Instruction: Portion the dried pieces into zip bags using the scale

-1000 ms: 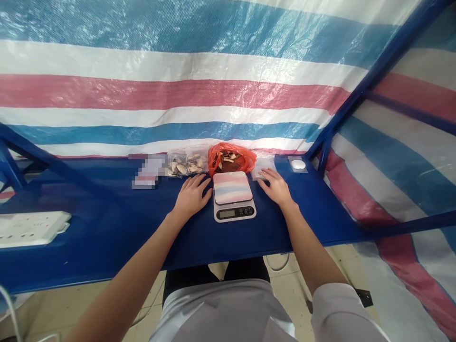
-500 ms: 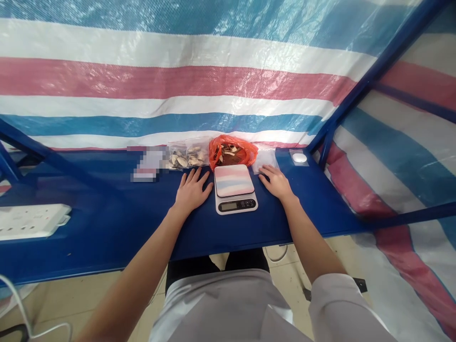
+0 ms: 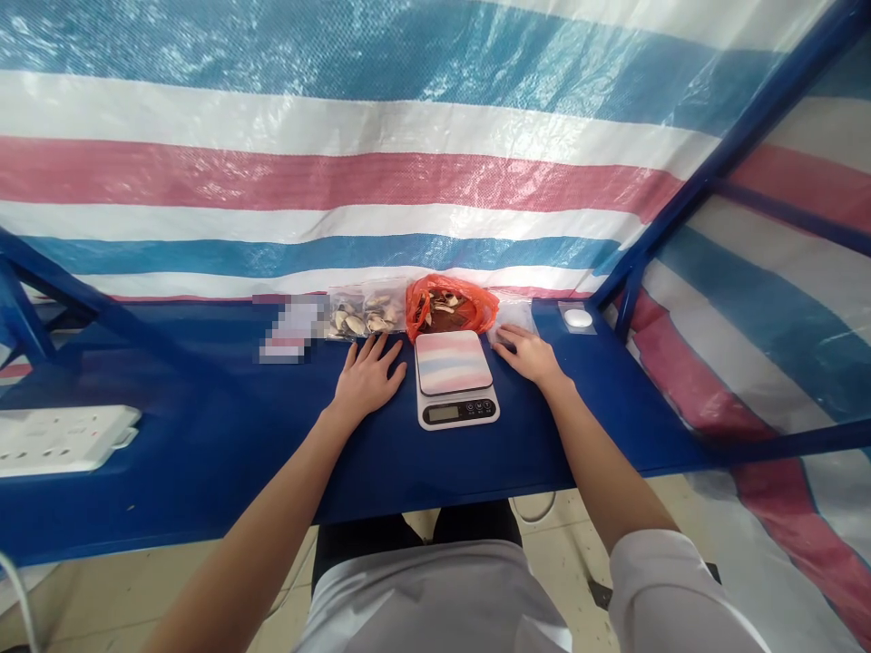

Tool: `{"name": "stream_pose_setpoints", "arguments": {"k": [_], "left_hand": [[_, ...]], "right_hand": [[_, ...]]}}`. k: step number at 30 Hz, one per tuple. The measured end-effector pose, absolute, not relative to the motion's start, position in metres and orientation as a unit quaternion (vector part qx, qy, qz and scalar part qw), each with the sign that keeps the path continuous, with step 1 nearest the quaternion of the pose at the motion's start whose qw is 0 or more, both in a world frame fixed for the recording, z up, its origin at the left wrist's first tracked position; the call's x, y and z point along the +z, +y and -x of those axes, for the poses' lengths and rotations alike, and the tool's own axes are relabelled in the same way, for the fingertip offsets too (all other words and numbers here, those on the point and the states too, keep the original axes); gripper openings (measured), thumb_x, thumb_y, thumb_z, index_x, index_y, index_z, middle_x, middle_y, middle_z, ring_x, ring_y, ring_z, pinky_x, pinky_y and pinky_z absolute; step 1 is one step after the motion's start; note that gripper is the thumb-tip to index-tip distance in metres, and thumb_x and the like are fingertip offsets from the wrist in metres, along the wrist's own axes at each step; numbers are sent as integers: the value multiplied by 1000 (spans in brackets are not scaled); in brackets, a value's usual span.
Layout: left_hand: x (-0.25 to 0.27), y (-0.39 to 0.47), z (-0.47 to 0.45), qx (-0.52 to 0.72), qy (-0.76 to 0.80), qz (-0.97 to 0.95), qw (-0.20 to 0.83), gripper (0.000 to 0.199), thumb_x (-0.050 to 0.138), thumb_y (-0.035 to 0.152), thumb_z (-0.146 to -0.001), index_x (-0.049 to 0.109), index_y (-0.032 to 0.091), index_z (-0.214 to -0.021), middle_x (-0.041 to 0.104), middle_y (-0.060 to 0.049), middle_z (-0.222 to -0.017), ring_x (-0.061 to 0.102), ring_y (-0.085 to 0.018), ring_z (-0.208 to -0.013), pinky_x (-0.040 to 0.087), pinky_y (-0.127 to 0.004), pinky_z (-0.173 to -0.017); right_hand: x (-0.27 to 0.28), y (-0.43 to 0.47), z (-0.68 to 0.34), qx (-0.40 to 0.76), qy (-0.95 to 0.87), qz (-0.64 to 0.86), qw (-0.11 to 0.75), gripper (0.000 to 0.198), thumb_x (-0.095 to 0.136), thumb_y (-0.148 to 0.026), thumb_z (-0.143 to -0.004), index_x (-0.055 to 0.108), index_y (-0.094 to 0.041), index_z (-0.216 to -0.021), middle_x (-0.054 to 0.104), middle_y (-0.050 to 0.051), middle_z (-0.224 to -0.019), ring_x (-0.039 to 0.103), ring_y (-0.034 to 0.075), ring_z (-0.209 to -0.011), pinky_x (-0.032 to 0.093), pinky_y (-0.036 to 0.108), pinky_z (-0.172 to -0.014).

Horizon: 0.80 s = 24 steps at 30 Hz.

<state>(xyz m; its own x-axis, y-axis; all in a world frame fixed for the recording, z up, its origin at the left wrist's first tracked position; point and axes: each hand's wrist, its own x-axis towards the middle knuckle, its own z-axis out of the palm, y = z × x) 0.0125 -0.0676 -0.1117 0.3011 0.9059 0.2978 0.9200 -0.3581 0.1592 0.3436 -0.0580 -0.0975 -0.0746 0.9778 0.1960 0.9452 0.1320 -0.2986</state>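
Observation:
My left hand (image 3: 369,379) lies flat on the blue table, fingers spread, left of a white kitchen scale (image 3: 455,365) with a pink, white and blue striped top and a dark display. Just beyond its fingertips are clear bags (image 3: 364,317) of pale dried slices. Behind the scale sits an opened red plastic bag (image 3: 452,313) holding brown and cream dried pieces. My right hand (image 3: 532,355) rests to the scale's right, its fingers over the near edge of some clear plastic bags (image 3: 515,313). Nothing is gripped in either hand.
A white power strip (image 3: 64,442) is at the table's left side. A small white round object on clear plastic (image 3: 578,318) lies at the far right. Blue metal bars (image 3: 630,295) and striped tarpaulin (image 3: 381,172) border the blue table (image 3: 204,435).
The view has tilted up slightly, so everything sits lower in the picture. My right fingers look slightly more bent on the clear bags; my left hand stays flat.

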Motion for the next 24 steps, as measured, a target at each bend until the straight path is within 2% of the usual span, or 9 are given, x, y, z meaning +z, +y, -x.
{"name": "stream_pose_setpoints", "arguments": {"k": [7, 13, 19, 24], "left_hand": [[-105, -71, -16, -132, -579, 805, 14, 55, 40, 42, -101, 54, 19, -149, 46, -14, -159, 39, -36, -150, 26, -58, -124], [-102, -72, -18, -125, -585, 801, 7, 55, 42, 41, -101, 53, 19, -150, 43, -14, -160, 37, -35, -151, 24, -56, -125], [-106, -70, -17, -136, -579, 804, 9, 55, 42, 41, -100, 54, 18, -149, 45, -15, -159, 38, -36, -150, 25, -57, -124], [-105, -68, -16, -167, -573, 802, -7, 53, 46, 41, -98, 60, 17, -143, 48, -16, -156, 41, -37, -148, 27, -59, -123]], "right_hand": [[-103, -60, -341, 32, -725, 653, 216, 29, 54, -34, -101, 75, -30, -119, 69, 1, -136, 61, 22, -133, 53, 39, -108], [-103, -62, -342, 17, -715, 655, 244, 28, 52, -34, -101, 78, -31, -110, 73, 0, -129, 67, 23, -123, 57, 36, -100], [-101, -64, -341, -10, -693, 662, 284, 28, 54, -34, -98, 80, -26, -106, 78, 5, -118, 73, 25, -109, 57, 31, -88], [-86, -71, -341, 7, -667, 655, 355, 29, 57, -38, -95, 81, -24, -101, 80, 8, -107, 76, 27, -97, 56, 33, -82]]}}
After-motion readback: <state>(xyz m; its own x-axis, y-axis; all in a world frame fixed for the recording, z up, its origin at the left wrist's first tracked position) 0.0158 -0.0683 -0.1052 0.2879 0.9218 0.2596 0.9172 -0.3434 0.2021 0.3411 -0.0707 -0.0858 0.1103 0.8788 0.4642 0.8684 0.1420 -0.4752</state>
